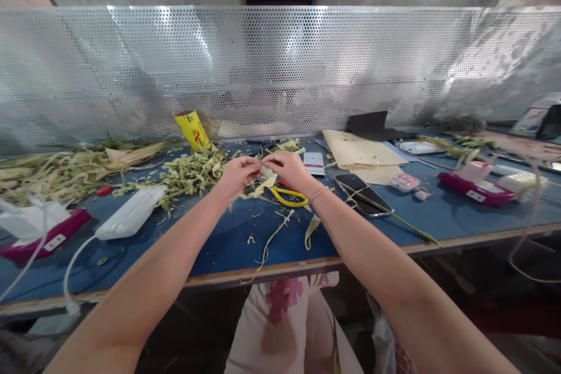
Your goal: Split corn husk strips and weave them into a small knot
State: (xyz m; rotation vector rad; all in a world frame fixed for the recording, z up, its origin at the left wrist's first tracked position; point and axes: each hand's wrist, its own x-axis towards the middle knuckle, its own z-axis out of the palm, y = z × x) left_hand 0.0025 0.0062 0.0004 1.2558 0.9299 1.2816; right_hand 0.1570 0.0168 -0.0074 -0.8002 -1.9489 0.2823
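My left hand (236, 175) and my right hand (287, 168) meet above the blue table (228, 245), fingers pinched together on a pale green leaf strip (266, 178) held between them. The strip hangs down a little below my fingers. Yellow-handled scissors (287, 196) lie on the table just under my right wrist. Loose leaf scraps (193, 172) are heaped behind and to the left of my left hand.
A black phone (362, 193) lies right of my wrist, with brown paper (359, 155) behind it. A yellow roll (193, 130) leans at the perforated metal screen (280, 70). A white power bank (131, 213) and pink devices (473, 187) sit on either side.
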